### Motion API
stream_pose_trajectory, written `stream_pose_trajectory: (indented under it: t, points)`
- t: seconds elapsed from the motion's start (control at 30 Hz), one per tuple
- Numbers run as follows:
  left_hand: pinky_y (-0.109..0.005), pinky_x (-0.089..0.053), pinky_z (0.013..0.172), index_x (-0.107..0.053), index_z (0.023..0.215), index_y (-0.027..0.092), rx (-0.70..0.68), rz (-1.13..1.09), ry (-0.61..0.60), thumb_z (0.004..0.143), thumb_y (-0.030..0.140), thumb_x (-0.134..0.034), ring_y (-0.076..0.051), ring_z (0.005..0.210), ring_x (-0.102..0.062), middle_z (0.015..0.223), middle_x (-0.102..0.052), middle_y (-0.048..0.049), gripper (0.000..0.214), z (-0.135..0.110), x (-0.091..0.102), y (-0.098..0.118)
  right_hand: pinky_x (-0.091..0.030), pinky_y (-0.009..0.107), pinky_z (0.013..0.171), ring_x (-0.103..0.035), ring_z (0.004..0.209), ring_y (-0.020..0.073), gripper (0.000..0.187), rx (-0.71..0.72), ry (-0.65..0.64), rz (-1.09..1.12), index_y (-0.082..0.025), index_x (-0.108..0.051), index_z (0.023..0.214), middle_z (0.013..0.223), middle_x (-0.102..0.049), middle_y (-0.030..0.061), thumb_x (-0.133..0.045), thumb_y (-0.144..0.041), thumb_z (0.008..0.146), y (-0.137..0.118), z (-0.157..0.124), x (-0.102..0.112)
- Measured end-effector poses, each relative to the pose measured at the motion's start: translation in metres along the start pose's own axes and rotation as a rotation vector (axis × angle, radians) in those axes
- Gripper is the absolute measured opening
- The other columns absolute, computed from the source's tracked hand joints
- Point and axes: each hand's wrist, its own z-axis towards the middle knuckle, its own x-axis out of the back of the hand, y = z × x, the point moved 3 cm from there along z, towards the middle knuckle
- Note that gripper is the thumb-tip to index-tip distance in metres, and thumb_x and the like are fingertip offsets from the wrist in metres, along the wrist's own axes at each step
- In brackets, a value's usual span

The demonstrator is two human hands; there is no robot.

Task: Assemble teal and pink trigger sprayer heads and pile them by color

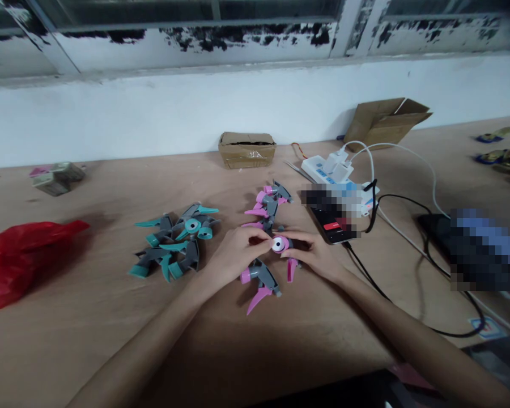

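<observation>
Both hands meet at the middle of the wooden table (89, 328). My left hand (233, 255) and my right hand (317, 255) pinch a grey and pink spray trigger head (280, 245) between them, its round white opening facing the camera. Another pink trigger head (261, 280) lies just below the hands. More pink ones (267, 207) are piled behind them. A heap of grey and teal trigger heads (176, 241) lies to the left of my left hand.
A phone (334, 221) and a white power strip (335, 170) with cables lie right of the hands. Near the wall stand two cardboard boxes (246, 150) (385, 122). A red plastic bag (21, 255) sits at the left edge.
</observation>
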Motion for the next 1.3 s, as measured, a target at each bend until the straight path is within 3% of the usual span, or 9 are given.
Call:
stream_pose_trajectory:
  t: [0.33,0.47,0.63,0.97,1.1,1.3]
  points:
    - [-0.026,-0.047,0.067,-0.062,0.077,0.017,-0.089,0.069,0.205,0.079,0.019,-0.062,-0.014,0.075,-0.06,0.08,-0.065,-0.0012,0.003,-0.006,-0.01,0.006,-0.042,0.04,0.096,-0.057,0.105,0.0185,0.036,-0.001,-0.018,0.057,-0.03,-0.064,0.109,0.109,-0.063,0.0032,-0.07,-0.031,0.073,0.002,0.001,0.001]
    - [-0.027,-0.049,0.069,-0.06,0.079,0.017,-0.106,0.084,0.281,0.076,0.017,-0.065,-0.013,0.075,-0.059,0.081,-0.062,0.0001,0.005,-0.007,-0.011,0.005,-0.042,0.039,0.095,-0.057,0.103,0.0181,0.035,-0.001,-0.025,0.06,-0.028,-0.066,0.107,0.107,-0.062,0.0041,-0.071,-0.031,0.072,0.002,0.001,0.001]
    - [-0.026,-0.048,0.071,-0.063,0.078,0.018,-0.182,0.124,0.256,0.078,0.013,-0.063,-0.012,0.076,-0.059,0.085,-0.06,-0.0002,0.005,-0.009,-0.01,0.009,-0.042,0.041,0.096,-0.057,0.103,0.0188,0.036,0.0,-0.015,0.054,-0.029,-0.066,0.107,0.105,-0.062,0.0041,-0.071,-0.033,0.072,0.002,0.001,0.0]
    - [-0.032,-0.048,0.074,-0.067,0.083,0.021,-0.168,0.285,0.237,0.079,0.019,-0.063,-0.017,0.083,-0.061,0.093,-0.065,-0.0017,0.005,-0.011,-0.011,0.013,-0.042,0.041,0.096,-0.057,0.103,0.019,0.032,-0.016,-0.012,0.026,-0.03,-0.067,0.103,0.106,-0.063,0.0037,-0.071,-0.034,0.071,0.005,0.0,-0.001]
    - [-0.029,-0.046,0.064,-0.067,0.08,0.02,-0.121,0.315,0.219,0.077,0.02,-0.065,-0.016,0.073,-0.061,0.086,-0.066,-0.0012,0.004,-0.01,-0.011,0.011,-0.042,0.042,0.095,-0.057,0.104,0.0202,0.033,-0.025,-0.012,0.005,-0.029,-0.067,0.104,0.107,-0.063,0.0042,-0.071,-0.036,0.071,0.006,-0.001,0.0]
    - [-0.03,-0.045,0.064,-0.067,0.075,0.019,-0.102,0.33,0.213,0.079,0.021,-0.064,-0.018,0.076,-0.061,0.081,-0.067,-0.0015,0.005,-0.01,-0.015,0.01,-0.042,0.04,0.094,-0.057,0.104,0.0205,0.032,-0.034,-0.009,-0.021,-0.028,-0.068,0.103,0.107,-0.062,0.0043,-0.068,-0.039,0.073,0.006,-0.001,0.002]
